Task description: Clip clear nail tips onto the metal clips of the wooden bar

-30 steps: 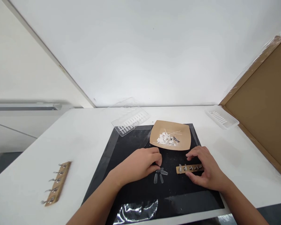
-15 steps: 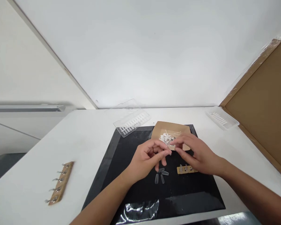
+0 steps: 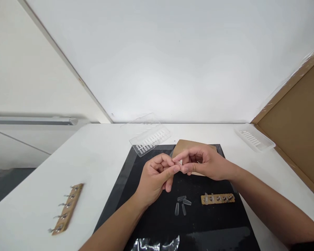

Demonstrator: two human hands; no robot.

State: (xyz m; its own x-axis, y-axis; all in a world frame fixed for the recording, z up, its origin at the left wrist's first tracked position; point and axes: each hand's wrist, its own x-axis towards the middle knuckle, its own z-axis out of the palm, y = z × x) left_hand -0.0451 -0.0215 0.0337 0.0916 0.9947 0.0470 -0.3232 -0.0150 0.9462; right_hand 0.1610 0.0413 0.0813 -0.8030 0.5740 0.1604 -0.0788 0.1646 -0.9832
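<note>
My left hand [image 3: 153, 181] and my right hand [image 3: 208, 163] meet fingertip to fingertip over the black mat [image 3: 143, 216]. Each has thumb and index pinched together; whatever tiny piece sits between them is too small and covered to make out. Below the hands, several clear false nail tips [image 3: 177, 209] lie loose on the mat. To their right rests a narrow wooden strip [image 3: 208, 201] with metal clips, a clear tip standing at some of them. Behind my right hand is a brown paper sheet [image 3: 185, 144], its contents mostly hidden by the fingers.
A second wooden strip with clips [image 3: 72, 207] lies on the white table [image 3: 99, 167] at left. At the back, an open clear plastic case [image 3: 149, 139] overlaps the mat's edge. A translucent tray [image 3: 261, 144] sits at back right beside a cardboard panel [image 3: 295, 115].
My right hand has come left from over the small white pieces on the brown paper to meet my left fingertips. The clip strip on the mat is now uncovered. The view has shifted slightly.
</note>
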